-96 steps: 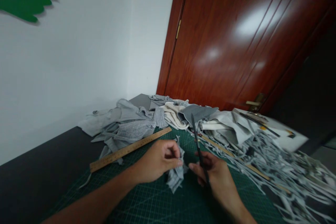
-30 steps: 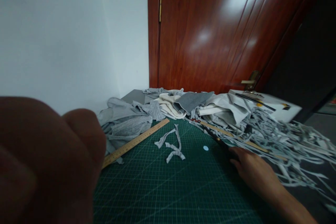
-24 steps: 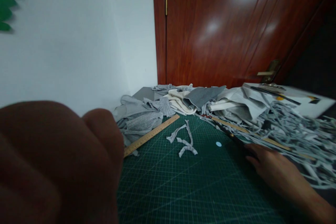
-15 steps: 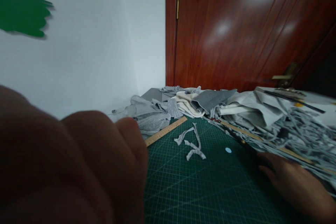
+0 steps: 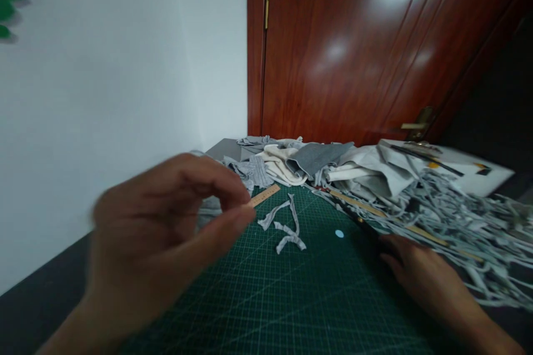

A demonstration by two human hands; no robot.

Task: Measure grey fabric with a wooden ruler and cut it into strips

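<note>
My left hand is raised above the mat at the left, slightly blurred. Thumb and index fingertips meet in a pinch; anything between them is too small to make out. Behind the fingertips, a wooden ruler lies on the green cutting mat, partly hidden by the hand. Fingers of my right hand are wrapped round the dark handles of a pair of scissors, low over the mat's right side. The blades point away, toward the fabric. Thin grey fabric strips lie mid-mat, between my hands.
Grey and cream fabric pieces are heaped at the back against a wooden door. A tangle of pale strips covers the right side, beside another wooden strip. A small pale disc rests on the mat.
My left hand has moved away from the camera, out over the mat, and its pinch now shows. The view has swung a little right. My right hand still grips the scissors.
</note>
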